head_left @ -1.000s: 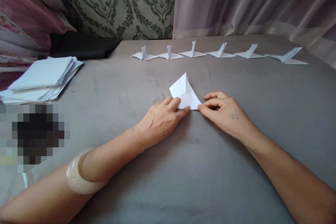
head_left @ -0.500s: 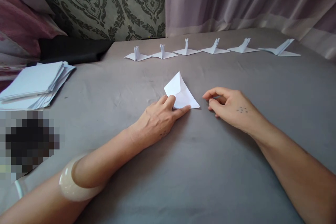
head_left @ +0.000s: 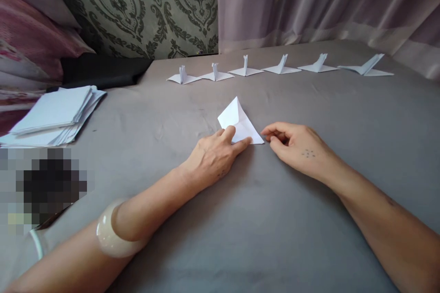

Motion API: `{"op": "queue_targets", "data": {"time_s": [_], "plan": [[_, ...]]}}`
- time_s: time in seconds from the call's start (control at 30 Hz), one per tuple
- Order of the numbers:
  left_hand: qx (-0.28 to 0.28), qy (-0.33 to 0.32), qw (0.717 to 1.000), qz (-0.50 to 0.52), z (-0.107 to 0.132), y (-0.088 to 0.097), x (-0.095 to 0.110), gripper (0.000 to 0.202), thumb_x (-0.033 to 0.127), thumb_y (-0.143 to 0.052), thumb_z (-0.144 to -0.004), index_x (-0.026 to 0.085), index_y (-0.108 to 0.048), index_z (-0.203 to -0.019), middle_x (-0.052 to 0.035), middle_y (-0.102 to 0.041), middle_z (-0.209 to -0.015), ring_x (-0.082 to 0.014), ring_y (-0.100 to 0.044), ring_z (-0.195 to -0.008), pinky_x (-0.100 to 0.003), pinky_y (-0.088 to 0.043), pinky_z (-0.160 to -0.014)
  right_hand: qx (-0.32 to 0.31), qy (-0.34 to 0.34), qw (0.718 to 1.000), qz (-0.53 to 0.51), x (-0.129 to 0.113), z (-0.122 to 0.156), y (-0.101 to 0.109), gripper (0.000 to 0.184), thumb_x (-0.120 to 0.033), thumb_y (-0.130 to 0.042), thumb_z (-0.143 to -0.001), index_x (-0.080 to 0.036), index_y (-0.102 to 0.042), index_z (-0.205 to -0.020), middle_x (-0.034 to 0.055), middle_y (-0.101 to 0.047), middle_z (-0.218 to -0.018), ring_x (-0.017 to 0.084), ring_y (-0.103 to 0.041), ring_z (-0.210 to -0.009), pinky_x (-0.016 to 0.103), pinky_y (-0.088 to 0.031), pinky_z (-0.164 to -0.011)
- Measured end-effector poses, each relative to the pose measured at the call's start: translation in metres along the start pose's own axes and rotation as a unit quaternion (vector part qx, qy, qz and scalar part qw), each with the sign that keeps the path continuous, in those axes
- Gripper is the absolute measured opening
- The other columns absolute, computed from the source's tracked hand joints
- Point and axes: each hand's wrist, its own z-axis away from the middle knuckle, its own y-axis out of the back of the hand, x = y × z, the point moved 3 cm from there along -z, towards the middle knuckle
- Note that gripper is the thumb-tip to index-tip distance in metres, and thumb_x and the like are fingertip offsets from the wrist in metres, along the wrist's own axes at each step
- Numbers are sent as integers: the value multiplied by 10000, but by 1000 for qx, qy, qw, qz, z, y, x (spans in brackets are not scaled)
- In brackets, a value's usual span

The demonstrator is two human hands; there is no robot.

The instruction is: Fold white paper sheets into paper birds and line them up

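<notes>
A small white sheet of folded paper [head_left: 237, 121] lies on the grey cloth in front of me, one point facing away and another to the right. A flap is folded over on its left side. My left hand [head_left: 216, 153] presses it down, thumb along the near edge and bent fingers on the lower left part. Just off the right corner is my right hand [head_left: 292, 146], its fingers curved and the thumb slightly apart, with nothing visible in it. The tips of that hand come very close to the corner; whether they touch it I cannot tell.
Several folded white paper figures [head_left: 245, 68] stand in a row along the far side of the grey cloth [head_left: 240, 229]. At the left is a stack of white paper [head_left: 55, 112], beside a black cloth [head_left: 103, 71]. A patterned panel and purple curtains [head_left: 292, 4] close off the back.
My right hand has moved left, closer to the paper's right corner. My left hand still presses the paper. The whole view has shifted slightly.
</notes>
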Motion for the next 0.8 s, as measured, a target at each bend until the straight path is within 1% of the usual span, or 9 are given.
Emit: {"op": "queue_targets", "data": {"time_s": [0.07, 0.13, 0.23, 0.3, 0.37, 0.47, 0.53, 0.6, 0.8], "plan": [[7, 18, 1000, 19, -1, 1, -2, 354, 296, -319, -987, 256, -487, -1296, -64, -530, -965, -162, -565, -772, -215, -384, -515, -18, -14, 999, -28, 3, -1, -1, 238, -222, -516, -768, -268, -678, -936, -19, -711, -805, 150, -631, -677, 273, -469, -611], [8, 32, 999, 36, -2, 2, -3, 332, 354, -317, -994, 204, -541, -1188, -56, -552, -947, -154, -572, -739, -219, -356, -492, -36, -10, 998, -54, 4, -1, -2, 244, -215, -517, -764, -270, -667, -949, -21, -709, -807, 143, -628, -666, 264, -468, -596], [18, 46, 997, 51, -3, 3, -6, 330, 407, -345, -987, 178, -555, -1096, -44, -576, -935, -153, -586, -718, -234, -321, -468, -45, 10, 996, -83, 2, -2, -3, 248, -203, -526, -762, -258, -664, -961, -11, -706, -832, 140, -630, -694, 264, -477, -627], [27, 51, 997, 57, -3, 3, -7, 323, 418, -363, -981, 176, -551, -1082, -38, -590, -930, -159, -598, -726, -244, -310, -461, -47, 18, 994, -94, 1, -1, -4, 228, -235, -545, -780, -251, -671, -969, -4, -700, -822, 142, -625, -694, 269, -477, -636], [33, 55, 996, 64, -3, 3, -7, 315, 421, -381, -976, 175, -549, -1076, -36, -601, -932, -163, -607, -737, -249, -302, -459, -49, 19, 993, -107, 0, -1, -5, 226, -306, -565, -805, -250, -685, -988, 0, -695, -802, 144, -618, -681, 273, -476, -632], [33, 63, 995, 72, -3, 3, -7, 306, 424, -401, -970, 174, -552, -1060, -34, -612, -931, -166, -617, -753, -249, -302, -462, -43, 37, 991, -120, -1, -2, -7, 225, -374, -583, -821, -264, -718, -964, 5, -701, -867, 141, -610, -701, 272, -472, -638], [30, 67, 994, 76, -3, 2, -8, 305, 424, -398, -972, 176, -556, -1051, -35, -616, -931, -165, -620, -758, -247, -308, -466, -37, 65, 990, -120, -3, -2, -6, 203, -363, -582, -831, -268, -736, -923, 9, -699, -947, 139, -611, -740, 270, -469, -658], [31, 67, 994, 79, -3, 2, -8, 306, 423, -389, -976, 180, -561, -1047, -36, -619, -936, -162, -620, -756, -245, -313, -469, -29, 94, 988, -118, -4, -2, -5, 195, -342, -578, -841, -263, -744, -904, 14, -693, -978, 140, -611, -769, 267, -465, -675], [40, 59, 995, 68, -3, 0, -8, 285, 372, -375, -985, 180, -580, -1036, -32, -622, -918, -156, -613, -734, -250, -297, -466, -20, 170, 982, -75, -7, -1, -1, 211, -281, -561, -865, -261, -740, -976, 14, -685, -935, 128, -612, -757, 260, -459, -691]]}}
